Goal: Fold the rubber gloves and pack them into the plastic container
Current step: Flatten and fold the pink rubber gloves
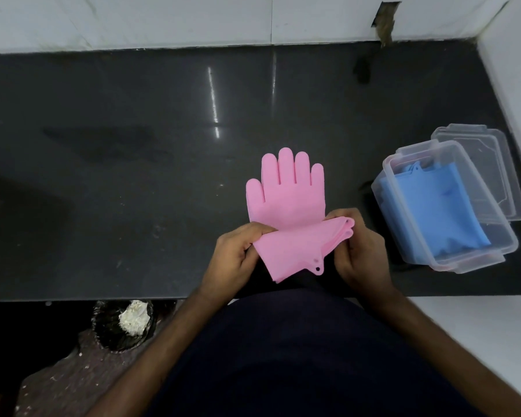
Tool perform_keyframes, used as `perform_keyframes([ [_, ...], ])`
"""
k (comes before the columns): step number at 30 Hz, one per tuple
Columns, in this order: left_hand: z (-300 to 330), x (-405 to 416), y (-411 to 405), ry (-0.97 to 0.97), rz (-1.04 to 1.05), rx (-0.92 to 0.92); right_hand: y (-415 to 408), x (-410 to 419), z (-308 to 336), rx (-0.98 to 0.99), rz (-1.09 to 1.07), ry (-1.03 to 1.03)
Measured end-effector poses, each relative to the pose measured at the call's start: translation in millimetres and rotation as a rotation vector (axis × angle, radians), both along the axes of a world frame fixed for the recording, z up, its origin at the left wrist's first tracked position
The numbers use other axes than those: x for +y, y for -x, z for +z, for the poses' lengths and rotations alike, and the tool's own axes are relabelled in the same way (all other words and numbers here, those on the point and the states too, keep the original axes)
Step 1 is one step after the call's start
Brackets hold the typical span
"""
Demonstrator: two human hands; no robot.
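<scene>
I have the pink rubber gloves [286,206] lying at the near edge of the dark, glossy counter [133,145], cuff end doubled over toward me, with my left hand [235,251] and right hand [363,251] each closed in a pinch grip on a side of that fold. They look light, limp and slightly tacky, so I'd hold at the fold corners. The clear plastic container [478,260], blue gloves [433,212] already inside, sits to my right atop its lid [500,164].
</scene>
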State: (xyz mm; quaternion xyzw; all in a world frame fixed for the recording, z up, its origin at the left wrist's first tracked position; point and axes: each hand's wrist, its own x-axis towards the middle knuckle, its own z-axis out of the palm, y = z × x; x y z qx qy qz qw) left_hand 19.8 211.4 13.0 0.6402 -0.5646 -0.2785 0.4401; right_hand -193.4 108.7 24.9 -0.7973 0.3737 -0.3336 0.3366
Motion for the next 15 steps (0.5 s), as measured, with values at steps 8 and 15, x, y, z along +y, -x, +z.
perform_keyframes([
  [8,-6.2,2.3,7.3,-0.206,-0.005,0.220,0.1,4.3,-4.7,0.108,-0.030,-0.071],
  [15,-11.2,-2.4,7.2,-0.404,0.107,0.293,-6.5,-4.1,-7.1,0.245,-0.058,-0.160],
])
